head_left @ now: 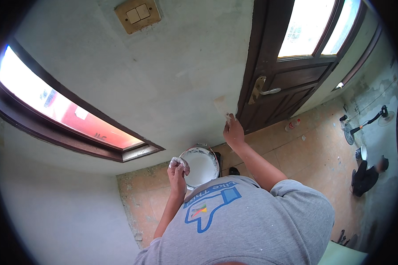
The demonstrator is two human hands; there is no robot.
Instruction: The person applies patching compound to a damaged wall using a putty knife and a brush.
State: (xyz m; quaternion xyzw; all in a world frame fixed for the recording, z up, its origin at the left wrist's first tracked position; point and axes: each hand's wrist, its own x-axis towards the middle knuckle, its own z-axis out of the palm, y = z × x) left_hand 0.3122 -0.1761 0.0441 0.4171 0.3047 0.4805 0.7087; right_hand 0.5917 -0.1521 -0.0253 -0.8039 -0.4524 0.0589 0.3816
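The right hand (233, 131) is raised against the pale wall (154, 79), its fingers clamped together on the handle of a putty knife (223, 107) whose broad blade lies flat on the plaster just beside the left edge of the dark wooden door (292, 84). The blade sits straight above the fingers, its long axis running up the wall and roughly parallel to the door frame, so the tool points away from the person and toward the light switch (137, 15) well above it. The left hand (178, 168) is held lower and nearer the body, its fingers closed on the rim of a round bucket (202, 165) of white filler (the fingertips look smeared with the same white stuff). The bucket hangs below and to the left of the blade, so the right hand is the nearer of the two to the patch of wall being worked. Counted: one putty knife, one bucket, one two-rocker switch, one door with a single lever handle (263, 90), one window (62, 110) at the left, and one small bottle (292, 125) standing on the tiled floor (305, 154) by the door's foot.
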